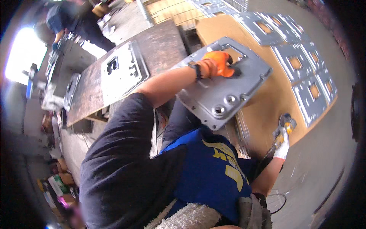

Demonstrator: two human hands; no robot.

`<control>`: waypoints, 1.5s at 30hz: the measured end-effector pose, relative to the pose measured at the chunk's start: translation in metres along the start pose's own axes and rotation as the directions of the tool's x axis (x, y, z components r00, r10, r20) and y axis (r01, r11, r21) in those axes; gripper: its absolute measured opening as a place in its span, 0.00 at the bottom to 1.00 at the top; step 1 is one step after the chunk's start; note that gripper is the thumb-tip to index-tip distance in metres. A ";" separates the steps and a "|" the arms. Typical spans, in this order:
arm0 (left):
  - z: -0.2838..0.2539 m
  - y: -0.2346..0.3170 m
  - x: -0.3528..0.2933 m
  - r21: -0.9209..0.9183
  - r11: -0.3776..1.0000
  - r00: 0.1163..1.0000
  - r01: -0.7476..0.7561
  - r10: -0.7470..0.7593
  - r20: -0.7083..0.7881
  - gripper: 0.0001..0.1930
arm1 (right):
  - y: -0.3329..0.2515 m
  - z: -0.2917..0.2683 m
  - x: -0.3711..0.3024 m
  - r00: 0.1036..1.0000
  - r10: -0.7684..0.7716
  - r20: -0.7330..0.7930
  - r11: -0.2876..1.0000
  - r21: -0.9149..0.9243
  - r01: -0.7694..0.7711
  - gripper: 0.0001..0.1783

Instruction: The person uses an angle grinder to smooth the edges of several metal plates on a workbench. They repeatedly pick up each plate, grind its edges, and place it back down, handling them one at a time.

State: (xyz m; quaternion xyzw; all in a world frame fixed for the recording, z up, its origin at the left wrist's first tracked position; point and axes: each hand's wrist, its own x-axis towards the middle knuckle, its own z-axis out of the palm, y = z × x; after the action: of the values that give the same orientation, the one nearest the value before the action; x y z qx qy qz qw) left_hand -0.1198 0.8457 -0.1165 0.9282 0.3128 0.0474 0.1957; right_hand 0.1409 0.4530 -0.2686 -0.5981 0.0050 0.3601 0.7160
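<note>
My left hand (218, 64), in an orange glove, holds a grey metal panel (209, 93) up at a tilt in front of me. The fingers curl at the panel's cut-out, though their tips are partly hidden. Round holes pierce the panel near its lower edge, and its rim is raised. Off to the right, my right hand (282, 147), in a white glove, grips a yellow and grey angle grinder (286, 124). The grinder is apart from the panel, beside the cardboard (263, 126).
Several similar panels (293, 61) lie in rows on the cardboard at the right. Another panel (122, 74) rests on the brown worktable (158, 42) at the left. A wire cage (173, 17) stands behind. A co-worker (76, 24) bends at the far left. A dark cable (281, 204) curls on the floor.
</note>
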 end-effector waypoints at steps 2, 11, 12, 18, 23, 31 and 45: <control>-0.040 -0.045 -0.037 0.027 0.996 0.993 0.081 -0.079 -0.089 0.23 | 0.014 -0.019 0.019 0.999 0.033 0.041 0.998 0.048 -0.035 0.19; -0.148 -0.253 -0.192 -0.002 0.884 0.801 0.467 -0.424 -0.422 0.21 | -0.002 0.007 0.005 0.999 0.033 0.024 0.991 -0.129 -0.030 0.17; -0.154 -0.284 -0.209 0.017 0.861 0.763 0.509 -0.442 -0.471 0.19 | 0.004 0.013 0.010 0.999 0.052 0.006 0.992 -0.117 -0.051 0.16; -0.161 -0.400 -0.238 -0.158 0.733 0.612 0.662 -0.650 -0.451 0.34 | -0.002 0.028 -0.004 0.999 0.025 -0.031 0.991 -0.130 -0.028 0.15; -0.209 -0.406 -0.219 -0.139 0.673 0.475 0.726 -0.637 -0.607 0.17 | -0.017 0.027 -0.008 0.996 0.057 -0.063 0.980 -0.188 -0.068 0.14; -0.170 -0.222 -0.020 -0.085 0.988 0.825 -0.130 0.060 -0.562 0.16 | -0.008 0.009 0.012 0.995 0.090 0.034 0.991 -0.102 -0.086 0.14; 0.170 0.257 0.272 0.092 0.821 0.824 -0.563 0.550 0.139 0.40 | -0.030 -0.020 -0.008 0.975 0.070 0.209 0.964 0.236 -0.119 0.23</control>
State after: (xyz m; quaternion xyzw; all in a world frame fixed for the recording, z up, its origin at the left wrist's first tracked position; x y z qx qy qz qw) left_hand 0.2778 0.7652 -0.1808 0.9908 0.0196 0.0329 0.1295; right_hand 0.1591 0.4312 -0.2449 -0.4641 0.0069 0.4485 0.7638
